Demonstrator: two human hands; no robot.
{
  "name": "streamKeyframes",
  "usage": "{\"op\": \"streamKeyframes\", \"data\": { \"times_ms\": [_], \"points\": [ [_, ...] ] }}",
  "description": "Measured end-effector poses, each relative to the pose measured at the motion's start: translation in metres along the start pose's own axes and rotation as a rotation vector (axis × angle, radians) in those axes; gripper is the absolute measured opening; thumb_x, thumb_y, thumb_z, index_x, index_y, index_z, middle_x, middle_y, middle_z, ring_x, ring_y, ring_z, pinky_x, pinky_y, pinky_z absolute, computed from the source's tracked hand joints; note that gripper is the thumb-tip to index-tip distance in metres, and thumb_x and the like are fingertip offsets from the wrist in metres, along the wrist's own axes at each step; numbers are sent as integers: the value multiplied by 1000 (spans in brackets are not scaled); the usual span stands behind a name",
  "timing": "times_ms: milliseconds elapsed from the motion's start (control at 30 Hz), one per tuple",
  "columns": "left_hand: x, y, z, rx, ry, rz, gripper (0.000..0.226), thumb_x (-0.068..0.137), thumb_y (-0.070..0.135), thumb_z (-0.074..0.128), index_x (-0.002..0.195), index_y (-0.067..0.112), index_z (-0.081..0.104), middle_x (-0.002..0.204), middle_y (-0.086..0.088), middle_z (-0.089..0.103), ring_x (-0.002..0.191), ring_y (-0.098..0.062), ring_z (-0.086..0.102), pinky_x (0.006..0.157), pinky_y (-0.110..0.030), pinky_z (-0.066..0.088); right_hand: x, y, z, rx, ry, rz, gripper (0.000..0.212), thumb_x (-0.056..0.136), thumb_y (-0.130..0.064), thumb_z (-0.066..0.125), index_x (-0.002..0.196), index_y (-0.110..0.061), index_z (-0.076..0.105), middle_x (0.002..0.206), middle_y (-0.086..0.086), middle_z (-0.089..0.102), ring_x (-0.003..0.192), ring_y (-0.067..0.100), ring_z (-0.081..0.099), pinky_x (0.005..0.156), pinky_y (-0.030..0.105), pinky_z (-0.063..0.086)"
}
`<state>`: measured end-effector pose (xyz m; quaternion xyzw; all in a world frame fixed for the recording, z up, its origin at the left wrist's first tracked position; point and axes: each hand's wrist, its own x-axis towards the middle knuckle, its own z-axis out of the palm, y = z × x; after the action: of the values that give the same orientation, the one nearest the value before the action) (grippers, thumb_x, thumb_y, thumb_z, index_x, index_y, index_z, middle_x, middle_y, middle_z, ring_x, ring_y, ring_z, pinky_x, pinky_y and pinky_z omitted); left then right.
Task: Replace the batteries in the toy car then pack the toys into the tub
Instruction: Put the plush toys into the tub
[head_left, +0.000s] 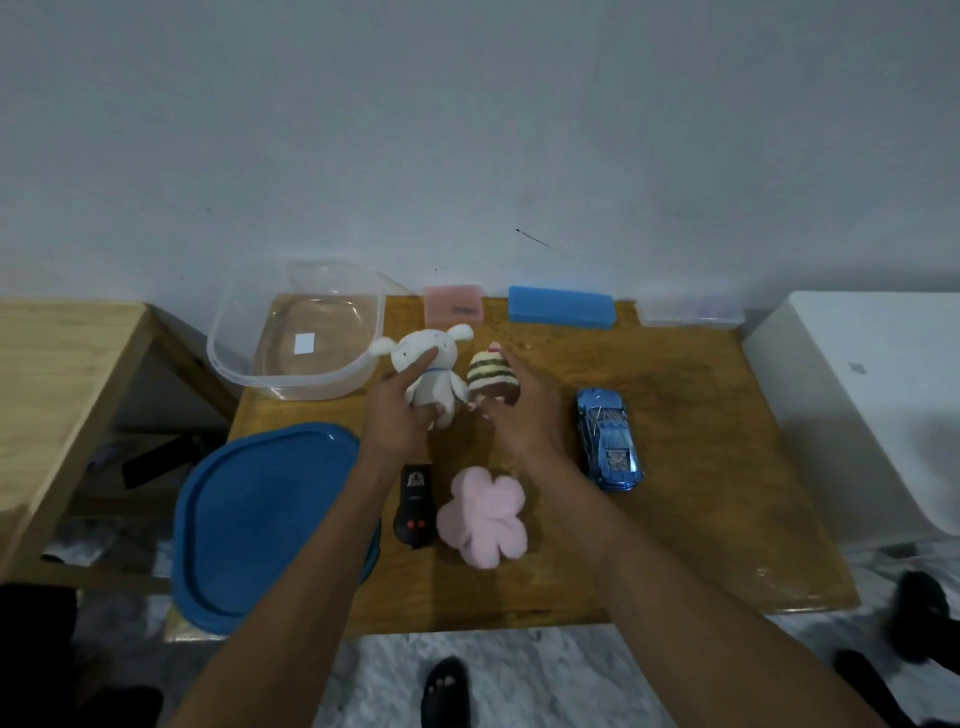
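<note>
On the table (675, 467), the left hand (395, 415) gripped a white plush (431, 364), hiding its legs. The right hand (524, 415) cupped a striped cake toy (491, 375), covering its base.

blue toy car (609, 439), white plush (435, 371), striped cake (492, 378)

On the wooden table (675, 467), a white plush bunny (431, 374) was gripped by the left hand (400, 415) and a striped cake toy (491, 376) by the right hand (519, 415), with the clear tub (234, 364), blue toy car (609, 439), black remote (414, 506) and pink flower toy (485, 514) seen nearby.
</note>
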<state>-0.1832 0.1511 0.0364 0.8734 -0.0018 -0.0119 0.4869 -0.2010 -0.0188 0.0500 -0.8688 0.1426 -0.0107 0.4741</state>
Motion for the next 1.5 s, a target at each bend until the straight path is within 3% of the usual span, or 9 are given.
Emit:
{"op": "streamKeyframes", "data": {
  "times_ms": [167,267,433,633,833,967,1133,1300,1500],
  "points": [
    [32,31,-41,5,72,82,74,79,6,77,141,39,55,121,-11,52,112,-26,51,99,-35,52,24,-44,-11,132,18,-114,78,80,-25,84,146,-42,47,137,-3,60,118,14,59,96,34,56],
    [49,38,-77,59,129,149,76,78,10,81,143,37,53,117,-11,56,100,-22,53,80,-8,45,41,-77,-3,127,28,-214,76,81,-30,81,143,-52,43,131,-4,60,117,17,60,94,41,58],
    [76,21,-137,115,191,117,73,81,14,80,142,43,51,121,-7,58,95,-22,56,77,-21,39,67,-131,40,129,12,-281,72,83,-32,79,143,-50,43,127,-2,59,114,15,59,97,37,56],
    [94,-46,-173,130,148,3,72,80,8,79,140,39,56,93,-6,64,62,-9,46,58,-8,40,83,-146,121,126,-60,-243,67,81,-22,79,140,-40,51,124,1,65,110,18,63,92,33,57],
    [119,-102,-181,176,82,-69,74,79,4,80,140,38,56,119,-6,69,82,-10,57,64,-10,40,100,-135,191,81,-105,-124,66,85,-23,77,140,-42,46,128,5,57,109,22,60,93,34,56],
    [140,-112,-171,197,63,-109,74,80,1,78,142,34,55,140,-9,60,115,-24,61,88,-21,42,115,-130,211,1,-69,-59,66,89,-18,73,145,-39,44,129,7,52,104,20,57,93,35,55],
    [153,-115,-156,273,-3,-204,86,82,-2,70,153,34,39,134,-15,62,95,-23,60,69,-21,37,125,-127,225,-62,-86,17,60,89,-17,71,142,-33,46,133,10,47,109,27,57,96,39,53],
    [157,-116,-153,354,-38,-268,91,86,5,69,158,38,25,144,-18,54,119,-36,58,85,-33,45,124,-133,227,-116,-115,88,61,88,-22,71,142,-27,44,136,13,47,115,32,56,97,40,52],
    [141,-95,-160,290,48,-205,88,81,27,79,156,32,34,141,-20,56,126,-37,53,100,-40,44,107,-153,187,-80,-139,-34,72,89,-21,69,153,-22,35,145,11,46,131,28,48,103,35,45]
  ]
}}
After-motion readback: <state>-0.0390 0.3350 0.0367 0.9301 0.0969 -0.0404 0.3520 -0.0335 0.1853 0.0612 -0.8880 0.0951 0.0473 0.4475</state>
